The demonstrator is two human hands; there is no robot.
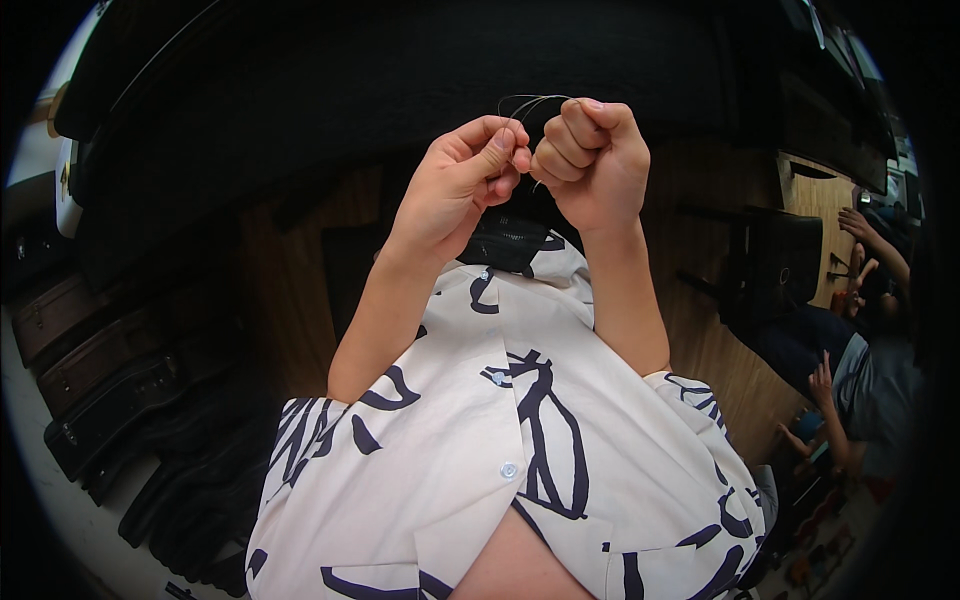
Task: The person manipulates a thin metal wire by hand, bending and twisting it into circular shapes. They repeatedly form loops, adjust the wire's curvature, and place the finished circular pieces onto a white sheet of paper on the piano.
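Toward twelve o'clock I see the left hand (pixel 468 172) pinching, the right hand (pixel 597 165) fisted round, a strand (pixel 537 97): likely light, springy; best pinched near its ends.

Thin strand (pixel 537 96), 12 o'clock: portion inside right hand (pixel 597 165) hidden. Shirt (pixel 460 430) cut off, 6 o'clock.

I have a broad black worktop (pixel 400 60) across the upper part of my view, its surface too dark for me to read in detail. On its near side I see a wooden floor (pixel 692 312). Standing on that floor, nearer than the worktop's right half, I make out a black chair (pixel 785 262). Nearer than its left end I get a row of dark cases (pixel 112 402), their footing too dim to tell.
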